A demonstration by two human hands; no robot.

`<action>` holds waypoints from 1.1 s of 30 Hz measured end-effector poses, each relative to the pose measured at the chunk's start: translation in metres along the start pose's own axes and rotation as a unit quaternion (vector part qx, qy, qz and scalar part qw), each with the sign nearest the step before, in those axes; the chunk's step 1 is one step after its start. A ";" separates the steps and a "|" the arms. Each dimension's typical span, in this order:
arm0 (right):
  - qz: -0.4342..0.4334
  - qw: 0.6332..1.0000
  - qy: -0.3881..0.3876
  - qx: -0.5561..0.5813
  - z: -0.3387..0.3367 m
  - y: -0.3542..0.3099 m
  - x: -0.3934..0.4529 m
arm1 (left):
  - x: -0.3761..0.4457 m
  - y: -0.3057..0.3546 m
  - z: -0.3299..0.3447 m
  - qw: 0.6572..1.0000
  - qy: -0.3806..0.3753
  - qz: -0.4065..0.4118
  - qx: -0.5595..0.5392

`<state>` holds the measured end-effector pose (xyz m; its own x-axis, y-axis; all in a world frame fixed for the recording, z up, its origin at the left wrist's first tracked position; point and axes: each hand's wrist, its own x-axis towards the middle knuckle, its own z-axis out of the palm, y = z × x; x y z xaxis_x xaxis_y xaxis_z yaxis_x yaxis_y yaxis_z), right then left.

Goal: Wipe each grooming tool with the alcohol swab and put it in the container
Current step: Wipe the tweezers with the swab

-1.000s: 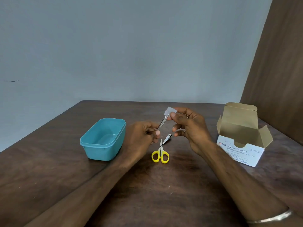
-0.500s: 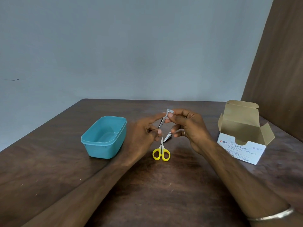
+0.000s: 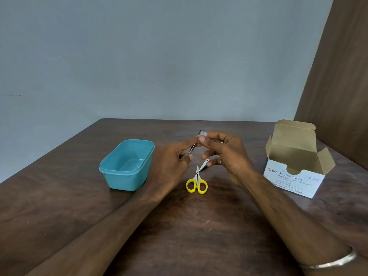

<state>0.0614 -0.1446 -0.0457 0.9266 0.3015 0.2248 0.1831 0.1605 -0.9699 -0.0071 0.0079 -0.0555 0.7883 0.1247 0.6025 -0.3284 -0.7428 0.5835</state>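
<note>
we're mid-table here, our left hand (image 3: 175, 158) pinching the lower end of a slim silver metal tweezers (image 3: 192, 148) between thumb and forefinger, the tool slanting up and away, held above the dark wooden table (image 3: 199, 236). our right hand (image 3: 225, 154) pinches a small white alcohol swab (image 3: 202, 133) round the tweezers' upper end, thumb and forefinger pressed together on it, the other fingers loosely curled below. this tool looks light, stiff and slick, so we'd judge the grip belongs low on the shank, clear of the tip being wiped; squeeze too hard and the two springy arms will close and may twist in the pinch. the swab is soft and likely damp, so it should fold round the metal easily. the empty teal plastic container (image 3: 111, 168) sits just left of our left hand, open top, an easy short reach. lying on the table below the hands are small scissors with yellow loop handles (image 3: 196, 183), and just beyond their tips a little silver nail clipper (image 3: 204, 164), partly hidden by our right fingers. off to the right, well apart, stands an open white cardboard box of alcohol swabs (image 3: 292, 176), flaps up. nothing lies between the tweezers and the container.
</note>
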 end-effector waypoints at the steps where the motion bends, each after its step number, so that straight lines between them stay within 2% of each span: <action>1: 0.000 1.000 0.002 0.001 0.000 0.000 0.000 | 0.000 -0.001 0.000 1.000 -0.003 0.000 0.002; 4: -0.001 1.000 0.007 0.000 -0.001 0.001 0.002 | 0.001 0.000 0.001 1.000 -0.006 -0.017 -0.012; 7: -0.006 1.000 0.010 0.002 -0.001 -0.001 0.003 | 0.001 0.001 0.003 0.994 -0.009 -0.074 -0.077; 10: -0.012 1.000 0.011 0.007 -0.001 -0.003 0.003 | 0.003 -0.001 0.002 0.991 -0.012 -0.103 -0.090; 22: -0.052 0.995 0.007 -0.081 0.000 -0.002 0.002 | 0.001 0.004 0.000 0.983 -0.007 -0.117 -0.142; 33: -0.091 0.979 -0.043 -0.179 0.004 0.004 0.003 | 0.002 0.006 -0.002 0.977 0.007 -0.129 -0.170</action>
<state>0.0632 -0.1396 -0.0489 0.8392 0.3797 0.3893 0.4605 -0.1153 -0.8801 -0.0084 0.0050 -0.0492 0.8618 0.2892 0.4168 -0.2753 -0.4234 0.8631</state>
